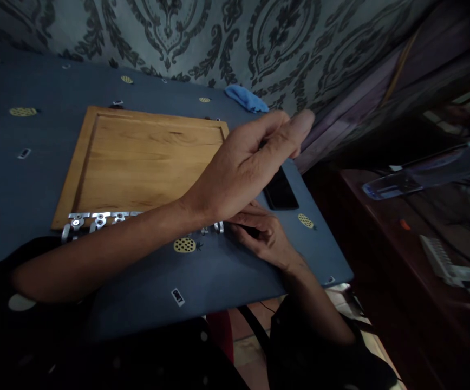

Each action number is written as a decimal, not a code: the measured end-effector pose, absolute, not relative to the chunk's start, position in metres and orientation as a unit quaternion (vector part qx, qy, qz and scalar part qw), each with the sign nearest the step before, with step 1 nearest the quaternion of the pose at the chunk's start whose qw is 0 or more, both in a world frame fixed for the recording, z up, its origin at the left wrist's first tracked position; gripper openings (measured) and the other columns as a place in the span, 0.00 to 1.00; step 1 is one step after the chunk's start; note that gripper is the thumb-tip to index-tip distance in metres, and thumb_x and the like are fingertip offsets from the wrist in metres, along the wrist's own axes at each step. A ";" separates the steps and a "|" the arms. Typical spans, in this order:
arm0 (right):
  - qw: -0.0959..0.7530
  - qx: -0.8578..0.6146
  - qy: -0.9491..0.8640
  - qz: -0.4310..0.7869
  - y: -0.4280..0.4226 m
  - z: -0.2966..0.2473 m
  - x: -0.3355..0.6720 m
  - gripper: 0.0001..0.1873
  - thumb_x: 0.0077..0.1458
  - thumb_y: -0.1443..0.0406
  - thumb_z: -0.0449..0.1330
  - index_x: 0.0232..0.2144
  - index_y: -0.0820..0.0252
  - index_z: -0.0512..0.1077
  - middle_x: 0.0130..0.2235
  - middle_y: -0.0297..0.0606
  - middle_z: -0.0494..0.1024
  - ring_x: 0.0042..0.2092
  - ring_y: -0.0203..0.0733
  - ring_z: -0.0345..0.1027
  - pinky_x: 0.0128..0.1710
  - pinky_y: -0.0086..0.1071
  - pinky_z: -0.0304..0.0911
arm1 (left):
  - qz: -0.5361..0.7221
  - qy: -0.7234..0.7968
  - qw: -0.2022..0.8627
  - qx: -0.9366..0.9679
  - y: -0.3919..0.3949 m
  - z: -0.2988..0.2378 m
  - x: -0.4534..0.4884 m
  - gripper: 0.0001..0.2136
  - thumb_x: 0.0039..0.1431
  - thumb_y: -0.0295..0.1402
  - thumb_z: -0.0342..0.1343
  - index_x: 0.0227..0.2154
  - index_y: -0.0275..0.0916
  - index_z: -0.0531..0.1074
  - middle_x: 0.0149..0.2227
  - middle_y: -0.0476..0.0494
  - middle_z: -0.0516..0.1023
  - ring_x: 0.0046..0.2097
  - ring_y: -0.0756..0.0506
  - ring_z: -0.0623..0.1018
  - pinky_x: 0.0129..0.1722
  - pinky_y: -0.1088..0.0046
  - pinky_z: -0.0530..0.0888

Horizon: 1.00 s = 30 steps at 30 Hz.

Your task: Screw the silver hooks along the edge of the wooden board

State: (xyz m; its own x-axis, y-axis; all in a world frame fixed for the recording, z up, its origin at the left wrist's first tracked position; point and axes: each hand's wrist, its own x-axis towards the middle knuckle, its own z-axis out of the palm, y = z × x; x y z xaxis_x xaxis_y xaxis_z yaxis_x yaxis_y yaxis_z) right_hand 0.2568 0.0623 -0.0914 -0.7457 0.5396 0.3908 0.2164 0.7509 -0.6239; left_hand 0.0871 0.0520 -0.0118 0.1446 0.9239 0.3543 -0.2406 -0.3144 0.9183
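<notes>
My left arm crosses over the table to the right. My left hand [247, 165] is lifted above the cloth with its fingers gathered against the thumb; what they pinch, if anything, is hidden. Under it, my right hand [265, 238] rests on the blue cloth with its fingers curled around a small dark thing I cannot name. It lies at the right end of a metal hook rail [97, 221], which runs along the near edge of a wooden board [137, 162]. A black phone [280, 190] lies just beyond my hands.
The table wears a blue cloth [24, 179] with yellow pineapple prints; its right edge drops off near my right wrist. A blue rag [246, 98] lies at the far edge by the patterned wall. Dark wooden furniture [381, 227] with clear plastic items stands to the right.
</notes>
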 end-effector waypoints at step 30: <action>0.286 -0.228 -0.890 0.271 0.061 -0.092 0.257 0.13 0.63 0.69 0.58 0.43 0.55 0.82 0.44 0.40 0.84 0.53 0.47 0.75 0.53 0.47 0.72 | 0.512 0.295 0.465 0.659 0.055 -0.017 0.090 0.19 0.72 0.37 0.48 0.24 0.34 0.64 0.24 0.57 0.56 0.26 0.60 0.59 0.31 0.81 0.60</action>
